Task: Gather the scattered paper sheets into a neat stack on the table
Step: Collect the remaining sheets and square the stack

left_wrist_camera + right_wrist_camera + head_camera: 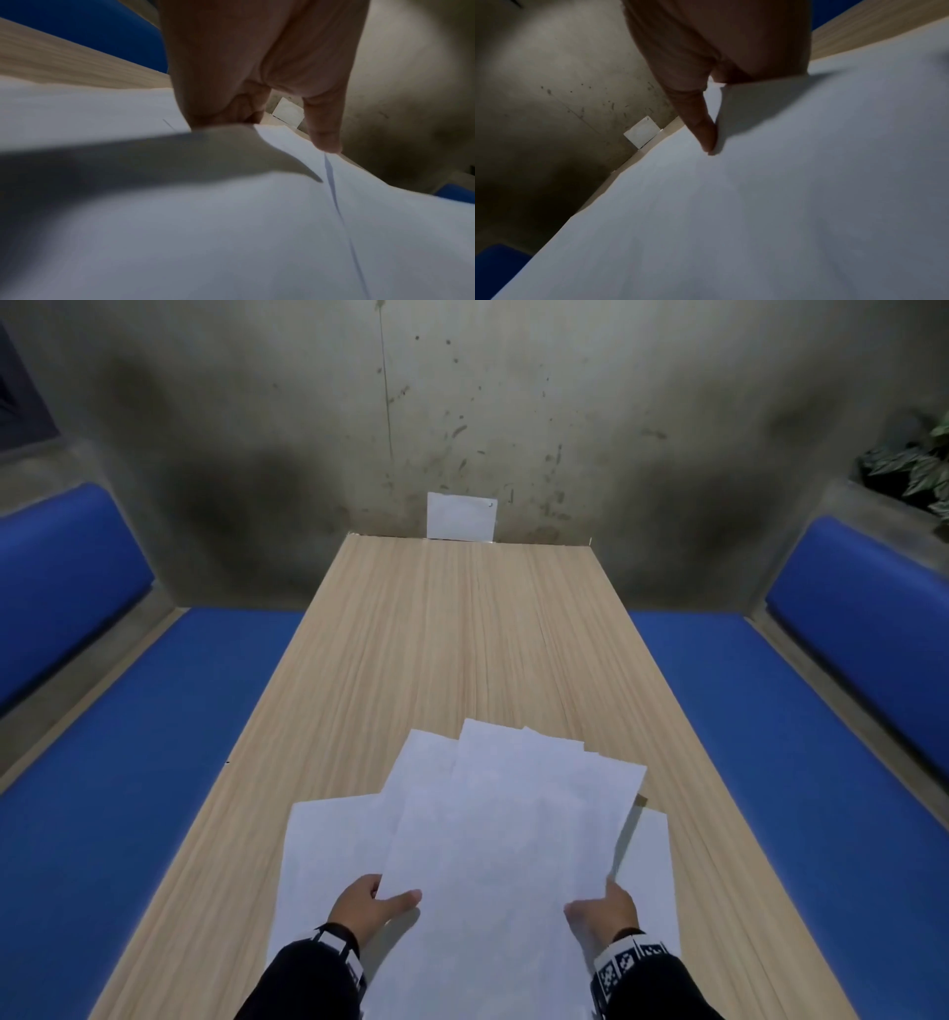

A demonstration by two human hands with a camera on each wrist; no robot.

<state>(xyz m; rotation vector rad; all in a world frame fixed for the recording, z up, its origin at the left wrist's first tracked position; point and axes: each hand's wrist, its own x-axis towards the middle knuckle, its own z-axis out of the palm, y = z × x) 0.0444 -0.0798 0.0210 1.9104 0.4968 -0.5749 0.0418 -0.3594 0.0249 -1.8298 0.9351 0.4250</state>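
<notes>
Left hand (365,901) and right hand (606,906), each grip closed with thumb above and fingers beneath, pinch opposite side edges of the fanned paper sheets (503,824), raised over two flat sheets on the bench (462,629), probably to square them.

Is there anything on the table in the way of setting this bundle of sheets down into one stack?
Nothing visible blocks it. The left hand and right hand pinch the fanned bundle of sheets at its sides. Two loose sheets lie on the wooden table beneath, the left sheet and the right sheet, and must join the stack.
</notes>
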